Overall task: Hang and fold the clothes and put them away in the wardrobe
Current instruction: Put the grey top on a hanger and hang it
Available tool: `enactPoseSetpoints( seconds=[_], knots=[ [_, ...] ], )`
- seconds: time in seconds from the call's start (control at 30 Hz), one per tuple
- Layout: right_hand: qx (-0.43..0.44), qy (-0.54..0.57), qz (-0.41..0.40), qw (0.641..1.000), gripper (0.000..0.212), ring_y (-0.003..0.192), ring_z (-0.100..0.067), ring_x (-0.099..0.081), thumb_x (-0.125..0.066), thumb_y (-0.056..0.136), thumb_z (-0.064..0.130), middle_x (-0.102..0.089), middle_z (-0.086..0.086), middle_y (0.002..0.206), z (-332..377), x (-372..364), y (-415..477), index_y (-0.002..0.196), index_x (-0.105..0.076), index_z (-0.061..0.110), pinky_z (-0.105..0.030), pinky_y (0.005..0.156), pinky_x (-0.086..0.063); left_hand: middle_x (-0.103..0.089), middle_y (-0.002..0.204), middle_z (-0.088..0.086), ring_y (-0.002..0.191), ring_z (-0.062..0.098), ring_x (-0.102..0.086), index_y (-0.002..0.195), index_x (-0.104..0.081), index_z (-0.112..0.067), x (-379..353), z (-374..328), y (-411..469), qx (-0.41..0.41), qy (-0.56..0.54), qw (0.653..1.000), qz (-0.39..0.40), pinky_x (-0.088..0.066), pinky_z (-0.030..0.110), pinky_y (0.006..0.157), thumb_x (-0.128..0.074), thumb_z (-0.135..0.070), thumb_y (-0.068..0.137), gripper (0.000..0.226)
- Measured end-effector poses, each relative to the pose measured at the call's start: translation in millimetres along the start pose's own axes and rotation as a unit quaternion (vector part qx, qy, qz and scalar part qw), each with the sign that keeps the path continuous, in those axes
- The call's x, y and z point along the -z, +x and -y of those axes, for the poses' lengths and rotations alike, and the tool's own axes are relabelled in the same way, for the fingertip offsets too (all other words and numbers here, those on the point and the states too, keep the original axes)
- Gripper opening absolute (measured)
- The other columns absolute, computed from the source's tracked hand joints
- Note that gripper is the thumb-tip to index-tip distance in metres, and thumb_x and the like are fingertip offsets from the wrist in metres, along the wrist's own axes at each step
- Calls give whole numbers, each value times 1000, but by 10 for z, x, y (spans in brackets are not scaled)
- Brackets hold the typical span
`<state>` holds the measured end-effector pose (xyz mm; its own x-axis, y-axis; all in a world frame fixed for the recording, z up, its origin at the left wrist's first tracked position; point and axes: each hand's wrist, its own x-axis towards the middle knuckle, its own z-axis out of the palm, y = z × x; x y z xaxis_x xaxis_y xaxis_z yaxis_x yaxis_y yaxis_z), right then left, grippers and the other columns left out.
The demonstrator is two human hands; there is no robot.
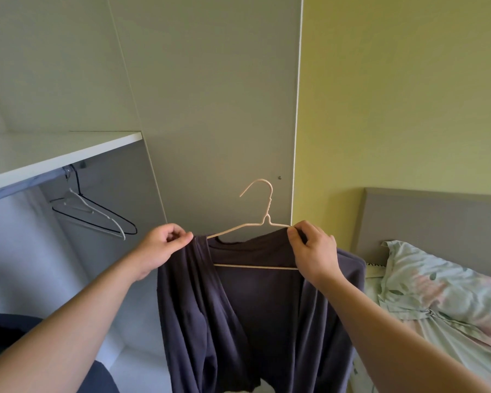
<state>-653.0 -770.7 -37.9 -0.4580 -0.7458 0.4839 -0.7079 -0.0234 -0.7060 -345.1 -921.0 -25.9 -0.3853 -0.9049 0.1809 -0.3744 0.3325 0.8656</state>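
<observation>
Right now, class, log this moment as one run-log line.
left hand: pinches dark garment shoulder | right hand: pinches garment at hanger end | status: garment draped on hanger, not yet in wardrobe

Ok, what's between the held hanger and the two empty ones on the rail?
Head view: nothing hangs there. Only the left hand and the grey wardrobe panel show between the pale hanger and the black and white hangers.

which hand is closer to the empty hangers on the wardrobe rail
Left. The left hand pinches the dark top just right of the empty hangers; the right hand pinches the top's other shoulder, farther right, on the bed side.
</observation>
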Motion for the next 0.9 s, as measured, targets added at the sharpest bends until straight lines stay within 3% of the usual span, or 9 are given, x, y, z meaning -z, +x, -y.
enactPoseSetpoints(
  seconds=[0.17,0.27,0.33,0.47,0.53,0.63,0.67,0.73,0.9],
  knots=[
    [-29,-10,0,1000,22,83,-21,-54,-49,103,36,-63,7,85,73,-3,22,89,-61,24,-38,88,-33,-52,65,-9,64,11,-42,72,-57,-15,-66,118,-93,-24,-35,996,-73,-34,25,62,-79,-18,87,27],
    [-42,2,1,999,24,81,-23,-53,-49,103,35,-62,6,83,144,5,39,88,-61,21,-43,90,-41,-64,69,-11,66,6,-55,74,-62,-20,-57,116,-104,-62,50,989,-128,-41,17,65,-88,-25,78,26],
    [-47,5,2,999,23,82,-23,-53,-50,103,34,-62,5,82,186,20,56,88,-62,21,-45,91,-43,-68,79,-13,78,-1,-60,78,-60,-31,-36,104,-117,-90,124,978,-140,-40,6,68,-92,-25,70,34],
    [-53,10,5,999,25,85,-24,-55,-49,103,34,-63,4,85,219,70,94,92,-64,18,-47,93,-44,-60,85,-15,82,2,-54,90,-45,-36,2,170,-112,-145,249,950,-122,-39,10,68,-88,-2,63,60],
    [-54,12,6,998,24,85,-25,-55,-49,103,34,-63,4,84,227,96,107,91,-63,18,-48,93,-44,-61,91,-13,81,5,-54,90,-43,-35,39,210,-76,-150,249,946,-144,-38,17,71,-85,5,63,64],
    [-52,12,4,999,24,84,-25,-55,-49,103,34,-62,5,82,234,124,118,90,-63,19,-48,92,-44,-70,102,-11,92,16,-69,86,-44,-39,111,269,-21,-122,186,961,-161,-54,33,82,-85,10,64,68],
    [-52,12,3,999,24,84,-25,-55,-49,103,34,-62,5,82,232,131,122,90,-62,19,-48,92,-45,-71,101,-10,92,16,-71,85,-45,-40,146,293,-8,-110,164,966,-168,-57,34,83,-87,9,64,67],
    [-52,16,0,999,24,82,-24,-54,-49,103,34,-61,7,80,223,142,125,87,-61,21,-49,92,-45,-71,90,-10,83,9,-72,84,-50,-42,222,334,2,-85,150,968,-183,-58,22,76,-92,-2,64,62],
    [-58,24,3,998,25,82,-24,-55,-48,103,35,-62,6,80,194,120,125,88,-61,21,-50,92,-46,-71,80,-14,72,-3,-69,83,-61,-43,310,370,4,-60,163,967,-187,-54,20,69,-90,-15,73,42]
  ],
)
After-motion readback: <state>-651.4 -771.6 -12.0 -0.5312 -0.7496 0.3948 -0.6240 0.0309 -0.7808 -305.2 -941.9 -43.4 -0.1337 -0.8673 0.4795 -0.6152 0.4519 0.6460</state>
